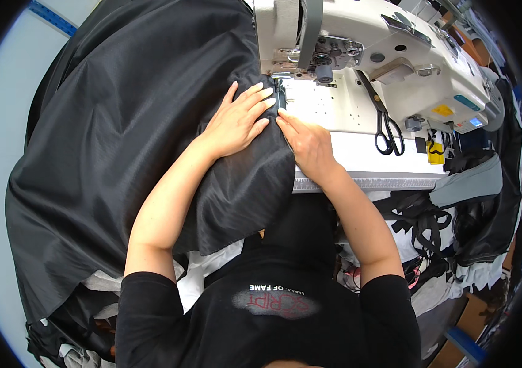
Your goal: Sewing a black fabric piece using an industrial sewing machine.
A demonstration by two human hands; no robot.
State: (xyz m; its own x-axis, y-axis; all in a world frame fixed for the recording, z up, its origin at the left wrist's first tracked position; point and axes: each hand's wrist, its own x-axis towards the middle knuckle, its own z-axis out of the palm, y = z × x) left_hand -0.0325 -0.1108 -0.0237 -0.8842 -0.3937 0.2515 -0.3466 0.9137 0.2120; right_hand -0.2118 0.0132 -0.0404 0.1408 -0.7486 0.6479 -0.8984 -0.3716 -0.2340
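Note:
A large sheet of black fabric (120, 129) covers the left of the table and hangs over its front edge. Its right edge runs under the needle area of a white sewing machine (359, 37). My left hand (236, 121) lies flat on the fabric, fingers spread, with the fingertips just short of the presser foot (279, 86). Close by on the right, my right hand (307, 141) pinches the fabric's edge between thumb and forefinger, its other fingers curled under. The layers beneath both hands are hidden.
Black-handled scissors (386, 126) lie on the machine bed at the right. A ruler strip (371, 183) runs along the table's front edge. Black straps (423, 221) and a grey cloth piece (469, 181) are heaped at the right. Pale cloth (212, 267) lies below the black fabric.

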